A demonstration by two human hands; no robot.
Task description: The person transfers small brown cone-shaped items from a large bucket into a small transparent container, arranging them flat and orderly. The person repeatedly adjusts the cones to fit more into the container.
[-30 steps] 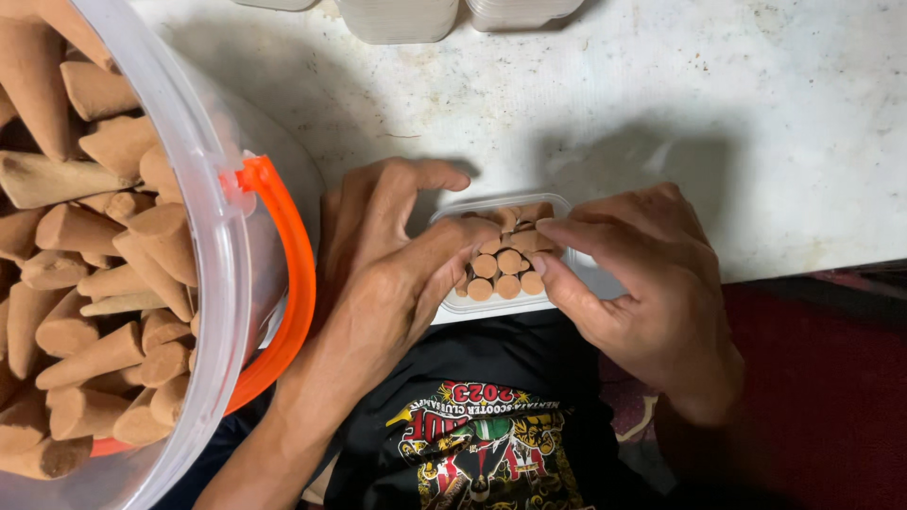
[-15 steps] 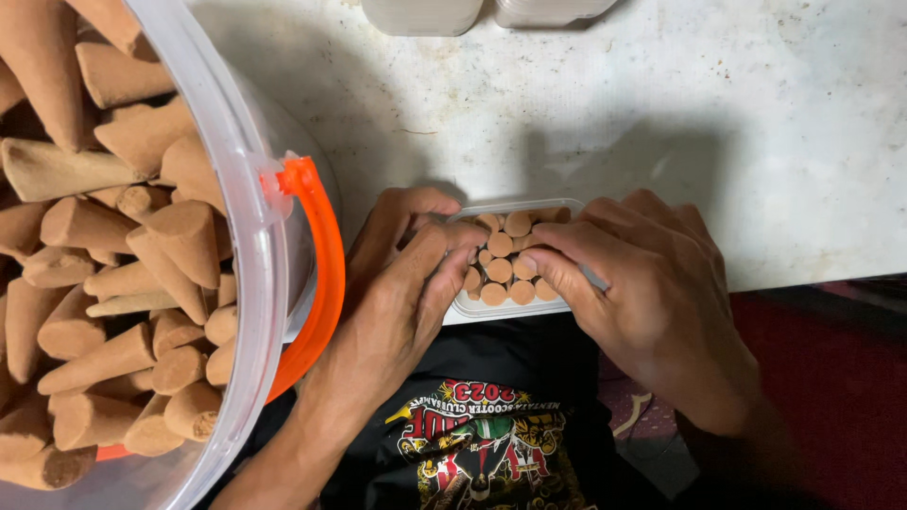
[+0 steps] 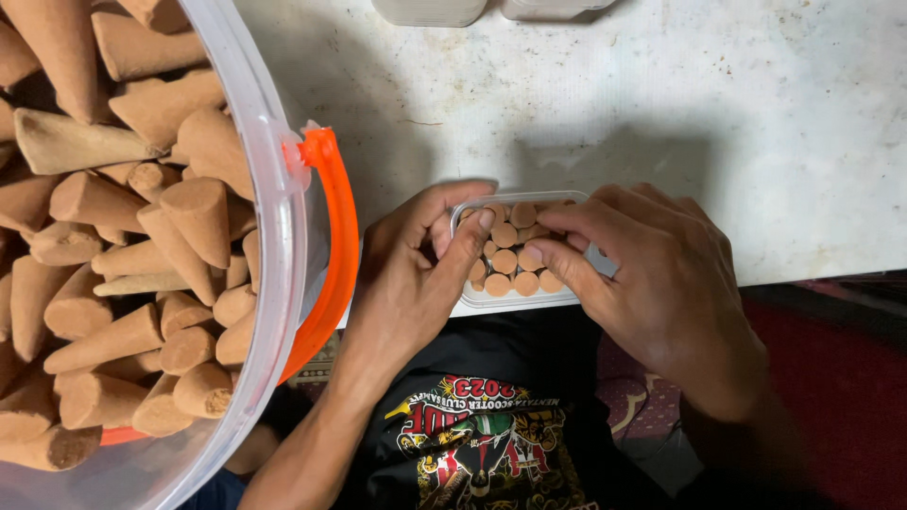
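Cone-filled bucket [image 3: 274,236] beside both hands [image 3: 416,274]

Both hands bare, left hand [image 3: 406,283] and right hand [image 3: 661,283], no rings or watch showing; forearms unsleeved; below them a black T-shirt [image 3: 491,444] carries a red, green and white graphic.

My left hand [image 3: 416,274] has slid further along the small clear box [image 3: 515,297], its fingertips now resting over the cones' [image 3: 510,260] left rows. My right hand [image 3: 652,274] has moved inward, fingers pressing on the right rows. More cones show packed. Bucket [image 3: 274,236] appears shifted right in view.
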